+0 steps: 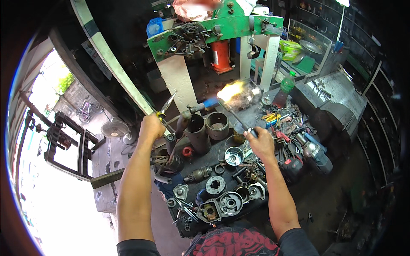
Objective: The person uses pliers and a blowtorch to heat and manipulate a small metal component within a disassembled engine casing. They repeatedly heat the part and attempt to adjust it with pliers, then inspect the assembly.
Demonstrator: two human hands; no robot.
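Note:
My left hand (pixel 152 126) is closed round the yellow handles of a pair of pliers (pixel 169 102), whose jaws point up and away. Just to its right a torch (pixel 196 108) sends a blue flame rightward, turning yellow at its end. How the torch is supported I cannot tell. My right hand (pixel 261 143) grips the dark handle of a long, thin metal rod-like tool (pixel 232 112). The tool slants up to the left, its far end in the flame. Behind the flame lies a roundish metal part (pixel 245 99), half hidden by the glare.
Two metal cylinders (pixel 197 134) stand below the torch. Gear housings (pixel 231 203) and a toothed shaft (pixel 198 174) cover the near bench. Pliers and loose tools (pixel 294 141) crowd the right, beside a green-capped bottle (pixel 285 88). A green press frame (pixel 230 27) rises behind.

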